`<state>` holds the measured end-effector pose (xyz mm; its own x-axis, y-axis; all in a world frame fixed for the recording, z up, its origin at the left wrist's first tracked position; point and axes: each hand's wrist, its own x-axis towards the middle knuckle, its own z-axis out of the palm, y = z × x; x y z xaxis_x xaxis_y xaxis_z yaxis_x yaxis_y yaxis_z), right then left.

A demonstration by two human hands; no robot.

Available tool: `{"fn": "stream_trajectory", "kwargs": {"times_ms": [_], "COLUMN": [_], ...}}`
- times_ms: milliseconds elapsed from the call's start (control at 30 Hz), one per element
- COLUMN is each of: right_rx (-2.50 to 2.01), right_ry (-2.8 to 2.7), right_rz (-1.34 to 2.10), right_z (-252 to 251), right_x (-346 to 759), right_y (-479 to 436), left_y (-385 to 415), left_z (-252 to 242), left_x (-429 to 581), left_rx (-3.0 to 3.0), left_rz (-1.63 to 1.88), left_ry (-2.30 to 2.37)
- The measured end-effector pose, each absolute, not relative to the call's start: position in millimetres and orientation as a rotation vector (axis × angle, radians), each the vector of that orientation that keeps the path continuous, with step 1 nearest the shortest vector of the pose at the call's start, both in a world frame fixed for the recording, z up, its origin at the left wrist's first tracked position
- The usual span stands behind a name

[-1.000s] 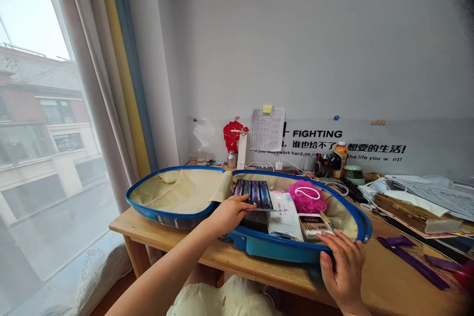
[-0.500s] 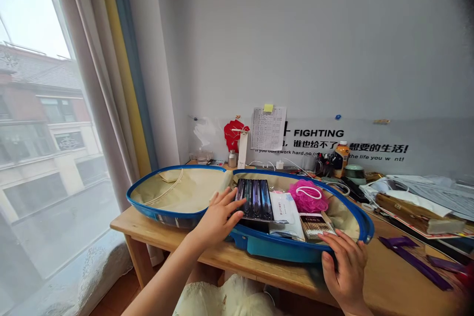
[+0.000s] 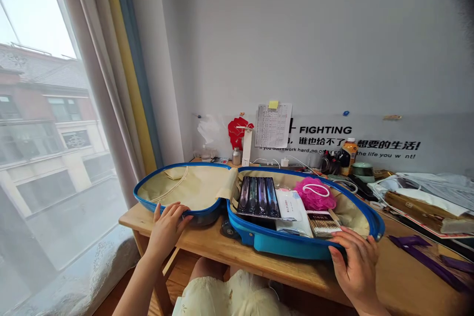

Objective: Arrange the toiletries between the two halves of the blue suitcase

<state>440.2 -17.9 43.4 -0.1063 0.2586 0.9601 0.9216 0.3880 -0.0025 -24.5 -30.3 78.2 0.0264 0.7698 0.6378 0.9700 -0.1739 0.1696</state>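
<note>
One blue suitcase (image 3: 292, 246), lying open across six o'clock, seemingly for easy reach; left hand (image 3: 168, 229), touching its near rim (image 3: 209, 209) at seven, fingers loosely apart; right hand (image 3: 355, 262), resting over the rim at four, fingers nearly together, thumb apart, likely steadying.

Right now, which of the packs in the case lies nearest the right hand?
The pack of thin sticks, close by the right hand; the white packet and dark toothbrush pack lie farther left.
</note>
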Motion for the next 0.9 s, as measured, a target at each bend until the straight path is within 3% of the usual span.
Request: {"fn": "stream_trajectory", "kwargs": {"times_ms": [500, 767, 900], "right_rx": [-1.176, -1.447, -1.788], "right_ry": [-1.598, -1.960, -2.173], "right_rz": [-0.722, -0.043, 0.003], "right_z": [75.9, 147.9, 172.8], "right_x": [492.3, 463.0, 428.3], "right_y": [-10.0, 13.3, 17.3], "left_y": [-35.6, -47.2, -51.3], "left_z": [70.0, 74.0, 77.6], "left_x": [20.8, 72.6, 98.3], "left_rx": [-2.089, -2.040, -2.044], "left_rz": [-1.033, -1.125, -1.134], "left_ry": [-1.554, -1.471, -1.397]}}
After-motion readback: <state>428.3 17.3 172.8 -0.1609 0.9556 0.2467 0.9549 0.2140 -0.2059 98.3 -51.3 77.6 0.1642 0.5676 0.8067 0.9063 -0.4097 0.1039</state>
